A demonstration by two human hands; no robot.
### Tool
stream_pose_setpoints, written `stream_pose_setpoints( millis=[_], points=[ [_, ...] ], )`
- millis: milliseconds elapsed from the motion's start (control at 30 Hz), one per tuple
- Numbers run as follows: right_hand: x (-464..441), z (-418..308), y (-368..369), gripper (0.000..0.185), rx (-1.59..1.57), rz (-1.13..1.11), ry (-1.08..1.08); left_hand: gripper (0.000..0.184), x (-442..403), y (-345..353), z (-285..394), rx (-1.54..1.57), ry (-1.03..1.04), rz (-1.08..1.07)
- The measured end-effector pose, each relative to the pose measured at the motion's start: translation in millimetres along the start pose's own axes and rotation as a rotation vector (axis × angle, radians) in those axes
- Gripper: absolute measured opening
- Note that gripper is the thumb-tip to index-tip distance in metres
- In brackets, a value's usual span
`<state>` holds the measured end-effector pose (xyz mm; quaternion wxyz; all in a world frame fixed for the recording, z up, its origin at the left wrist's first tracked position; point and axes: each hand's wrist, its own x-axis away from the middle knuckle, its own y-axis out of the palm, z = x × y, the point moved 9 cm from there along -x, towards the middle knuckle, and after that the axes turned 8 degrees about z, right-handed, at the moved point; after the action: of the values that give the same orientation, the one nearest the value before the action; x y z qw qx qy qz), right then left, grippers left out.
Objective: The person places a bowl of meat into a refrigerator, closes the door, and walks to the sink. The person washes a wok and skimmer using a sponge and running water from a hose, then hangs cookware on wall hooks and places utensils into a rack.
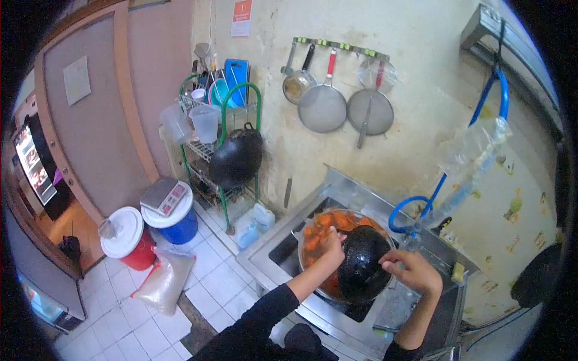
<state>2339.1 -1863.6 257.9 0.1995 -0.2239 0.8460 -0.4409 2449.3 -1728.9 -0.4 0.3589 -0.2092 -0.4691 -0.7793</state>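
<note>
A black wok with a wet, shiny underside is tilted over a large round pot in the metal sink. Orange-red contents show in the pot behind and left of the wok. My left hand is closed on the wok's left edge, above the pot. On the right side, my right hand has its fingers pinched at the wok's right edge. The wok hides much of the pot's contents.
A blue hose hangs over the sink's back, with a yellow sponge on the right rim. Strainers hang on the wall. Left stand a rack with another wok, lidded red and blue buckets and a filled bag.
</note>
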Motion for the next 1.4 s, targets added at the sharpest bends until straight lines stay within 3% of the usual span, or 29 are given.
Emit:
stream_pose_setpoints(
  millis=[100,167,233,333,400,433,500,567,700,767,833,967,1033,1100,1167,1267,1400],
  points=[
    [-38.3,-17.2,34.7,0.027,-0.013,-0.053,-0.029,0.029,-25.1,-2.6,32.1,0.058,0.014,-0.001],
    [-74.9,-24.6,48.9,0.021,0.049,0.028,-0.13,0.03,-47.3,-2.2,53.7,0.004,0.116,0.004],
    [-121.1,-32.4,60.6,0.021,0.088,0.113,-0.253,0.031,-85.0,0.0,54.4,0.044,0.064,-0.024],
    [-206.9,-7.2,54.2,0.028,-0.092,0.447,-0.137,0.035,-113.7,6.2,63.9,-0.154,-0.043,-0.029],
    [-279.4,9.2,56.6,0.03,-0.12,0.447,-0.052,0.034,-148.9,9.1,60.4,-0.094,-0.07,-0.047],
    [-318.5,16.0,53.2,0.033,-0.145,0.438,0.041,0.034,-163.0,14.7,65.1,-0.035,-0.103,-0.062],
    [-389.6,-4.3,40.3,0.036,-0.252,0.513,-0.002,0.033,-167.5,17.8,82.1,-0.017,-0.11,-0.08],
    [-468.9,-20.7,27.8,0.036,-0.244,0.629,-0.168,0.032,-177.4,25.6,100.2,-0.006,-0.117,-0.113],
    [-609.3,-50.8,-9.7,0.038,-0.151,0.764,-0.268,0.029,-207.8,15.2,88.2,-0.034,-0.299,-0.112],
    [-659.5,-55.8,-40.5,0.039,-0.042,0.996,-0.245,0.029,-215.8,29.4,95.9,-0.007,-0.37,-0.156],
    [-702.5,-53.0,-55.3,0.04,-0.084,1.069,-0.144,0.029,-218.1,24.8,99.4,-0.229,-0.358,-0.138],
    [-744.0,-35.8,-56.4,0.041,-0.14,1.161,0.135,0.031,-254.7,30.3,64.6,-0.189,-0.536,-0.334],
    [-743.8,-36.8,-54.3,0.039,-0.151,1.18,0.241,0.033,-238.6,23.6,81.0,-0.204,-0.545,-0.123],
    [-755.3,-25.7,-54.1,0.039,-0.1,1.127,0.274,0.034,-236.0,19.9,74.4,-0.238,-0.613,-0.144],
    [-756.8,-22.3,-61.9,0.039,-0.009,1.15,0.282,0.034,-230.1,21.8,68.7,-0.237,-0.653,-0.146],
    [-755.7,-20.4,-65.2,0.036,-0.321,1.23,0.137,0.034,-227.1,24.0,67.6,-0.258,-0.68,-0.156],
    [-741.7,-54.9,-67.2,0.036,-0.221,1.23,0.03,0.033,-225.5,26.3,68.0,-0.29,-0.695,-0.183]
  ],
)
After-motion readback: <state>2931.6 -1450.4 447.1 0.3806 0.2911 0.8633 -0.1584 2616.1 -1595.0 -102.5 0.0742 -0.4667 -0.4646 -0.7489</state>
